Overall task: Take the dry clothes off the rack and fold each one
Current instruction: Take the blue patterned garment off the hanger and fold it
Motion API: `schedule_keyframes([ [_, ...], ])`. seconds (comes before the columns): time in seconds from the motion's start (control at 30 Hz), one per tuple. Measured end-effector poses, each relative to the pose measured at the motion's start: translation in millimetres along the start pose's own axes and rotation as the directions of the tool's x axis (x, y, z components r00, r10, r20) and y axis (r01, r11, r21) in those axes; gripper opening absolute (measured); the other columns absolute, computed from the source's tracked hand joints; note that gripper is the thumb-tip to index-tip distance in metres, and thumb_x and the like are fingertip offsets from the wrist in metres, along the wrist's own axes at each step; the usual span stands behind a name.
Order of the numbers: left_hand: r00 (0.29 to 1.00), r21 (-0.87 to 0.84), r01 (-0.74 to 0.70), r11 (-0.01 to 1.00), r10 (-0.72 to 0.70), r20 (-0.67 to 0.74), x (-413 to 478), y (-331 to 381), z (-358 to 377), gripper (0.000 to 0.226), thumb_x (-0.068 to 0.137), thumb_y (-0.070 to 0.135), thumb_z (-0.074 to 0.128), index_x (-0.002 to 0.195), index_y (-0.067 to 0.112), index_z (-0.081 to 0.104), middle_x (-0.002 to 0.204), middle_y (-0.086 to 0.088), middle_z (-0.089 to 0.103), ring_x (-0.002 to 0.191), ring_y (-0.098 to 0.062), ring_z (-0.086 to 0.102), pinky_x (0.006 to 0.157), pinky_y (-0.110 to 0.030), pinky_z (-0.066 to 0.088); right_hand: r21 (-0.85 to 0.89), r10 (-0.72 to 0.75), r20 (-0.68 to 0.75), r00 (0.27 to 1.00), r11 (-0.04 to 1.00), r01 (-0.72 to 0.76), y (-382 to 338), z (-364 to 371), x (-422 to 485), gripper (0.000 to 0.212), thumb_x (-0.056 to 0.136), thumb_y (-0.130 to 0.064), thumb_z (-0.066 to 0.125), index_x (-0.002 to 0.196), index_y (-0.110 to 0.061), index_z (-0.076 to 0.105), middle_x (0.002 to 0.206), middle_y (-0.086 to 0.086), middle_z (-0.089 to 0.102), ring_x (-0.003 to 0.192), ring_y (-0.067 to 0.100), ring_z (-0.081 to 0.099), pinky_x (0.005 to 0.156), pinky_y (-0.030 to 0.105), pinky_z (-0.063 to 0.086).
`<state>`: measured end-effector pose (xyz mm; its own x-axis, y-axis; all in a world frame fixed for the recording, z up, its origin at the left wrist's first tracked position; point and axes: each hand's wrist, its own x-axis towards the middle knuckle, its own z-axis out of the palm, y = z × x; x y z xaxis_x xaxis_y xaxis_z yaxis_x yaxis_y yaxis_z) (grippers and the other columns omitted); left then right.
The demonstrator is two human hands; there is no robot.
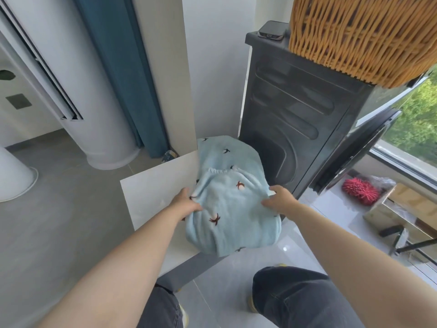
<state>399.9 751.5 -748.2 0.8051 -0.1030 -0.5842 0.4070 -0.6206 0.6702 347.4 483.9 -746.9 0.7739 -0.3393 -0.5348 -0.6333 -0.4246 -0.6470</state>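
Left hand (186, 203) and right hand (280, 200) pinch the sides of the blue fleece garment (227, 216) in curled fingers on the surface (156, 185) beside the washing machine (295, 110); its overhanging end could drag it off

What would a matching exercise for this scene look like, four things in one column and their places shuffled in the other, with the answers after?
Things
1. blue garment
2. phone
3. red spiky mop head
4. teal curtain

Places
a. low down by the window
b. hanging beside the white pillar
c. on top of the dark machine
d. held by left grip and right grip

Pairs: 1-d, 2-c, 3-a, 4-b
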Motion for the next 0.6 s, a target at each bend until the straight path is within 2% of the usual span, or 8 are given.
schedule_keyframes([
  [0.1,0.904,0.499,-0.252,0.829,0.386,-0.185,-4.7,-4.0,9.2,0.072,0.086,0.014,0.055,0.148,0.023,0.022,0.148,-0.006,0.028,0.130,-0.028,0.035,0.101,-0.034,0.036,-0.282,-0.175,-0.074,0.982,0.948,0.148,8.2,19.5,-5.3,0.070,0.084,-0.013,0.063,0.144,-0.015,0.028,0.138,0.011,0.044,0.121,0.031,0.047,0.089,0.039,0.048],
  [0.2,0.738,0.763,-0.463,0.452,0.673,0.049,-9.1,5.0,22.8,0.053,0.093,0.022,0.046,0.144,0.024,0.035,0.152,-0.002,0.028,0.137,-0.023,0.026,0.109,-0.032,0.024,-0.532,-0.400,-0.096,0.911,0.795,0.293,2.9,31.2,-13.2,0.060,0.083,-0.007,0.057,0.139,-0.015,0.034,0.136,0.007,0.037,0.125,0.026,0.036,0.095,0.035,0.042],
  [0.23,0.748,0.762,-0.506,0.405,0.646,0.153,-8.9,7.2,30.3,0.052,0.095,0.024,0.042,0.146,0.025,0.032,0.154,-0.001,0.026,0.140,-0.022,0.022,0.112,-0.032,0.021,-0.609,-0.469,-0.106,0.877,0.728,0.315,-0.3,35.4,-16.8,0.055,0.083,-0.005,0.056,0.134,-0.014,0.039,0.132,0.006,0.039,0.121,0.025,0.037,0.092,0.033,0.041],
  [0.33,0.873,0.729,-0.474,0.494,0.373,0.315,0.0,9.7,48.5,0.056,0.101,0.028,0.032,0.152,0.024,0.009,0.160,0.000,0.008,0.146,-0.020,0.010,0.117,-0.032,0.013,-0.759,-0.648,-0.064,0.759,0.525,0.384,-3.2,46.0,-24.4,0.036,0.082,-0.001,0.049,0.116,-0.011,0.053,0.115,0.006,0.048,0.106,0.026,0.045,0.083,0.031,0.039],
  [0.4,0.907,0.739,-0.420,0.526,0.275,0.318,6.8,7.7,54.6,0.060,0.101,0.029,0.030,0.152,0.025,-0.002,0.160,0.001,-0.001,0.147,-0.021,0.005,0.119,-0.034,0.009,-0.687,-0.648,-0.156,0.745,0.613,0.390,6.5,53.3,-28.5,0.026,0.084,-0.003,0.045,0.106,-0.007,0.057,0.109,0.006,0.051,0.101,0.027,0.048,0.078,0.034,0.041],
  [0.5,0.926,0.733,-0.377,0.566,0.229,0.300,10.9,6.0,60.6,0.065,0.101,0.028,0.030,0.149,0.034,-0.013,0.160,0.003,-0.007,0.147,-0.021,0.003,0.118,-0.038,0.012,-0.191,-0.244,-0.538,0.807,0.968,0.165,25.1,63.4,-26.8,0.025,0.086,-0.017,0.052,0.110,-0.008,0.055,0.116,0.006,0.048,0.110,0.026,0.047,0.085,0.036,0.043],
  [0.53,0.928,0.736,-0.372,0.565,0.223,0.298,10.9,6.8,63.2,0.066,0.101,0.027,0.029,0.147,0.038,-0.016,0.160,0.003,-0.008,0.147,-0.021,0.002,0.118,-0.040,0.014,0.037,-0.014,-0.572,0.820,0.998,0.043,30.8,66.7,-24.2,0.036,0.084,-0.025,0.057,0.115,-0.009,0.054,0.121,0.008,0.047,0.116,0.028,0.045,0.093,0.040,0.042],
  [0.6,0.935,0.753,-0.355,0.554,0.199,0.295,9.7,9.9,67.4,0.063,0.101,0.029,0.025,0.144,0.045,-0.018,0.159,0.003,-0.009,0.147,-0.023,0.002,0.116,-0.044,0.015,0.424,0.372,-0.470,0.800,0.890,-0.165,41.7,69.4,-21.3,0.062,0.079,-0.043,0.064,0.129,-0.011,0.048,0.132,0.011,0.044,0.127,0.031,0.039,0.104,0.045,0.037],
])
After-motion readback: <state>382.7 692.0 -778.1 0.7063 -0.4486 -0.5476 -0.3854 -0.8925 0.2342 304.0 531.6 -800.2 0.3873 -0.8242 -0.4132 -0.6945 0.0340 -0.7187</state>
